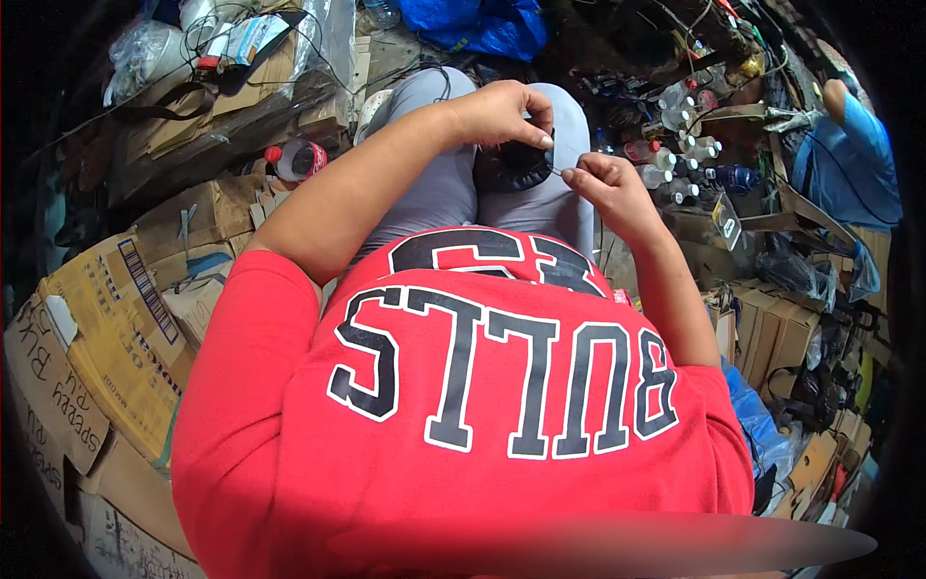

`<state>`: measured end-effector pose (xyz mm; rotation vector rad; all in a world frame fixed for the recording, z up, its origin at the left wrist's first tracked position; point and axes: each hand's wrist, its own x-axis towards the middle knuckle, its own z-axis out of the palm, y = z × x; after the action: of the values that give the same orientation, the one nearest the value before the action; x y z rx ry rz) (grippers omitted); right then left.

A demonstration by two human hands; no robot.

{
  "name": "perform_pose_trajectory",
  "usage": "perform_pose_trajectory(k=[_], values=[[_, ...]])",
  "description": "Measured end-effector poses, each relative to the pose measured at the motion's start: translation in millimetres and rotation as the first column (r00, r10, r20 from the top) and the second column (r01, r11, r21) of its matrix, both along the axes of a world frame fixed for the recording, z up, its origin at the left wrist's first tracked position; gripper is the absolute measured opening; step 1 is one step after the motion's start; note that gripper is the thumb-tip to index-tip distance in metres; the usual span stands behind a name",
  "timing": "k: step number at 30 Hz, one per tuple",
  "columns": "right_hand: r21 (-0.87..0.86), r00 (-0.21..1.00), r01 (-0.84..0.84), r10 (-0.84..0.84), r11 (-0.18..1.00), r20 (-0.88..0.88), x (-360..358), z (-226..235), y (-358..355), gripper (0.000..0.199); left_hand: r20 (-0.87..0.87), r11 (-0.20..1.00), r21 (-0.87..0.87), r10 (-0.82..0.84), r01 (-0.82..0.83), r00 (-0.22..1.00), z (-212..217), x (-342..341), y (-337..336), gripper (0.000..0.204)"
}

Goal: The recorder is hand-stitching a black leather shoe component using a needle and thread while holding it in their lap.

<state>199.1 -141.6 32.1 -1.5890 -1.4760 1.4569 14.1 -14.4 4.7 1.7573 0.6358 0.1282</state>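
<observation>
A black, rounded item, possibly a shoe, rests between my grey-clad thighs. My left hand is closed over its upper edge, thumb pointing down and fingers curled; the grip hides part of it. Just to the right, my right hand pinches a thin, needle-like thing whose tip reaches toward the black item's right edge. That thing is too fine to tell whether it is a needle, a wire or thread.
Plastic bottles stand clustered right of my knees. A large bottle with a red cap lies to the left. Cardboard boxes crowd my left side, with more cardboard at right. Blue plastic sheeting lies ahead.
</observation>
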Motion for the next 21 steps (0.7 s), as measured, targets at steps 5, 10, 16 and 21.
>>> perform_pose_trajectory(k=[5, 10, 16, 21], values=[[0.03, 0.992, 0.087, -0.084, 0.996, -0.097, -3.6, 1.9, -7.0, 0.034, 0.062, 0.984, -0.177, -0.004, 0.015, 0.998, -6.9, -5.8, 5.6, 0.018], [0.146, 0.911, 0.277, -0.211, 0.95, -0.354, 18.2, 46.6, -4.6, 0.023, 0.104, 0.958, -0.287, 0.05, -0.018, 0.993, -9.7, -17.3, 15.7, 0.023], [0.303, 0.976, -0.055, -0.013, 0.951, 0.216, 10.1, 26.4, 3.2, 0.013, 0.088, 0.952, -0.296, -0.052, 0.076, 0.995, -9.5, -15.3, 21.4, 0.026], [0.273, 0.94, -0.116, 0.016, 0.955, 0.342, 1.1, 18.9, 10.1, 0.018, 0.049, 0.952, -0.274, -0.128, 0.137, 0.991, -10.9, -13.1, 23.8, 0.029]])
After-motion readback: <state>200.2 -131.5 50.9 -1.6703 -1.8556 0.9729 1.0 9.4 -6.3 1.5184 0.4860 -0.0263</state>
